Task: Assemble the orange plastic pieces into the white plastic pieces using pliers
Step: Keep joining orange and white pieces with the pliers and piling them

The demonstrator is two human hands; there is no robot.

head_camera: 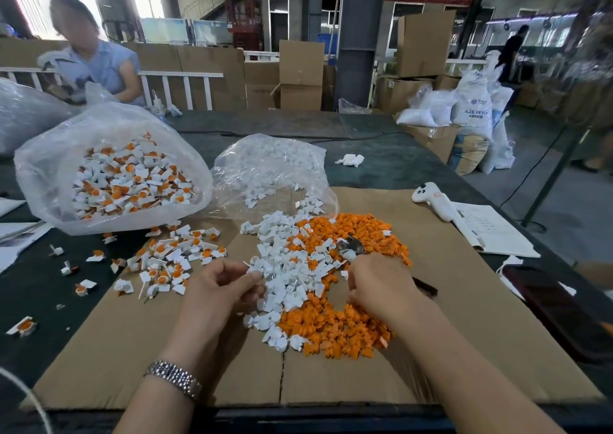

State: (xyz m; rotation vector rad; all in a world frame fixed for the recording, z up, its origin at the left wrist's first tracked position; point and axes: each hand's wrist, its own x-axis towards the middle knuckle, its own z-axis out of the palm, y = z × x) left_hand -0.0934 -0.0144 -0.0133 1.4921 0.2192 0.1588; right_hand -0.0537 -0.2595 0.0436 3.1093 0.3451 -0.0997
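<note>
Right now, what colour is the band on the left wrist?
Silver: a metal link watch band, clearest in the head view.

The scene is seen from one camera worn on the person's head. It is pointed forward and down, close above the cardboard sheet (464,317), and the far hall is caught too.

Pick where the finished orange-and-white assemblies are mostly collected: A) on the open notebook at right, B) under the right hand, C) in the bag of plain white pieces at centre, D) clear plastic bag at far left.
D: the clear plastic bag at the left is full of white pieces with orange inserts, with more spilled on the table just in front of it; the centre bag holds only plain white pieces.
</note>
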